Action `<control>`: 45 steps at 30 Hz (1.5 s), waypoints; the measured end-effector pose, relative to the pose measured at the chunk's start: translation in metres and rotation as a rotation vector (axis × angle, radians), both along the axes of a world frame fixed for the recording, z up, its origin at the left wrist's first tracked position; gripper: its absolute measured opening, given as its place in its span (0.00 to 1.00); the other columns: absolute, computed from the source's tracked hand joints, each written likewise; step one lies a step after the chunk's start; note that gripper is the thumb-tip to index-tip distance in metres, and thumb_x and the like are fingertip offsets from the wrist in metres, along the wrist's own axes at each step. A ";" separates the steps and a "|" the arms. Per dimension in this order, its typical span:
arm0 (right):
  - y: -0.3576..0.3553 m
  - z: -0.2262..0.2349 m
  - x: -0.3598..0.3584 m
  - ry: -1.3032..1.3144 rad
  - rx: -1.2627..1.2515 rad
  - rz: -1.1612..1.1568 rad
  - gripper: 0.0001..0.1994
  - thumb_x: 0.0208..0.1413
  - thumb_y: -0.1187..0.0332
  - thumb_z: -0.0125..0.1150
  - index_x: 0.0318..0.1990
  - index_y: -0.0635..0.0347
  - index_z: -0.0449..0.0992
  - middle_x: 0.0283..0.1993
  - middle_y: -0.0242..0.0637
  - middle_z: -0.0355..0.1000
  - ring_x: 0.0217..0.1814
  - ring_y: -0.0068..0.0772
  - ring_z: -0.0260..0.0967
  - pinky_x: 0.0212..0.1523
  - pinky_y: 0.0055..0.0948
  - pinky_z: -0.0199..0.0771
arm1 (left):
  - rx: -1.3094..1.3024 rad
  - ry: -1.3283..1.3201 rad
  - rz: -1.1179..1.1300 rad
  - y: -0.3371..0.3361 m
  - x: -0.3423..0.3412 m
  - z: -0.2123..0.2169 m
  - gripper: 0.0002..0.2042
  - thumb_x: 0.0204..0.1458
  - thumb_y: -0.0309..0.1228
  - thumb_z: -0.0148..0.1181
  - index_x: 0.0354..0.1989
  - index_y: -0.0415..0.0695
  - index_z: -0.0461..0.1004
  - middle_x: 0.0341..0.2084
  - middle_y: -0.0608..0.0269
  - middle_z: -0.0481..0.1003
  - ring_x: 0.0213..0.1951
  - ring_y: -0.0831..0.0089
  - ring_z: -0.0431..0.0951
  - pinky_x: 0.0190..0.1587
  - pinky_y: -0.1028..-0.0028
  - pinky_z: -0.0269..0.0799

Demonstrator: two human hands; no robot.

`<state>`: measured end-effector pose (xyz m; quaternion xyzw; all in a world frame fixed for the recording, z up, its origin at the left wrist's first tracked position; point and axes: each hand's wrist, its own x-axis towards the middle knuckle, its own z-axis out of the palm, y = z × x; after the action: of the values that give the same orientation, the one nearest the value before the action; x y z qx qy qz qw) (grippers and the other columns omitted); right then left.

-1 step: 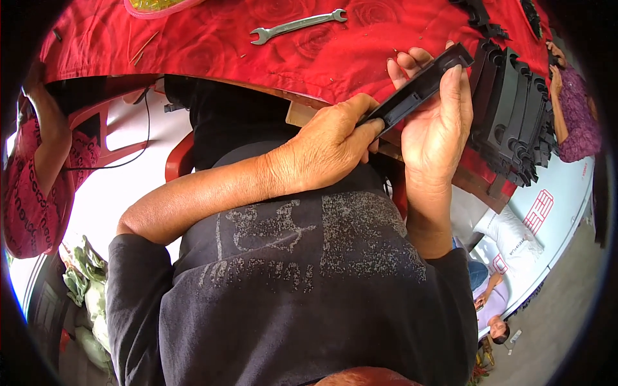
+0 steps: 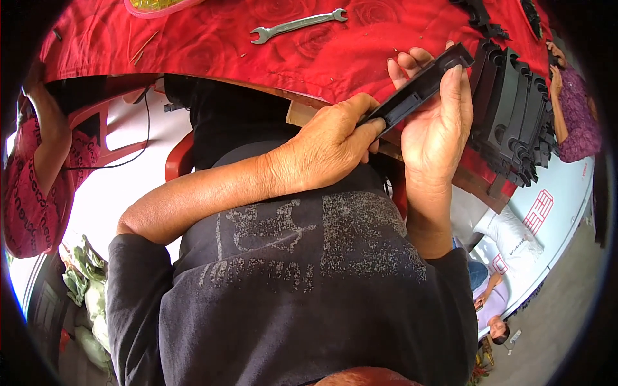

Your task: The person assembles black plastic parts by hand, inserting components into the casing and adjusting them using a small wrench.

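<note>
A long, narrow black plastic part (image 2: 412,96) with a recessed channel slants up to the right between my hands, over the table's near edge. My left hand (image 2: 341,138) is closed round its lower end, the thumb pressed into the channel. At the upper end, my right hand (image 2: 438,122) grips the part between its thumb and the fingers behind it. Part of the lower end is hidden under my left fingers. Just right of my right hand lies a row of similar black plastic parts (image 2: 512,109), stacked side by side.
On the red patterned tablecloth (image 2: 212,48) lie an open-ended wrench (image 2: 298,26) and thin sticks (image 2: 145,48). A pink-rimmed container (image 2: 158,9) holds yellow pieces at the far edge. People sit at the left (image 2: 38,174) and far right (image 2: 576,116); a white sack (image 2: 512,241) is lower right.
</note>
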<state>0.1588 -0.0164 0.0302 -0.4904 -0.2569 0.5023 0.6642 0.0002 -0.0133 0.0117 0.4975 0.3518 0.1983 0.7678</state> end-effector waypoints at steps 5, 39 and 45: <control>-0.002 0.001 -0.005 -0.008 0.003 0.002 0.20 0.72 0.59 0.48 0.62 0.63 0.64 0.53 0.52 0.72 0.54 0.46 0.74 0.63 0.55 0.72 | -0.019 0.019 0.003 -0.002 0.001 -0.003 0.11 0.65 0.32 0.52 0.37 0.35 0.66 0.21 0.58 0.75 0.26 0.72 0.79 0.30 0.70 0.74; -0.016 0.005 -0.016 0.007 0.013 0.074 0.11 0.74 0.60 0.43 0.50 0.58 0.62 0.42 0.37 0.69 0.40 0.32 0.71 0.59 0.49 0.73 | 0.106 0.066 -0.034 -0.010 0.004 0.003 0.10 0.69 0.34 0.47 0.41 0.39 0.66 0.22 0.68 0.69 0.23 0.83 0.69 0.25 0.79 0.68; -0.017 0.005 -0.015 -0.025 -0.005 0.063 0.21 0.74 0.58 0.42 0.65 0.62 0.60 0.44 0.40 0.71 0.42 0.34 0.69 0.67 0.53 0.64 | 0.121 0.056 0.010 -0.010 0.006 0.003 0.10 0.69 0.34 0.49 0.42 0.38 0.66 0.22 0.69 0.70 0.22 0.83 0.70 0.24 0.79 0.68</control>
<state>0.1442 -0.0331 0.0352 -0.4902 -0.2792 0.5173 0.6435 0.0064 -0.0229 0.0148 0.5466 0.3631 0.2088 0.7252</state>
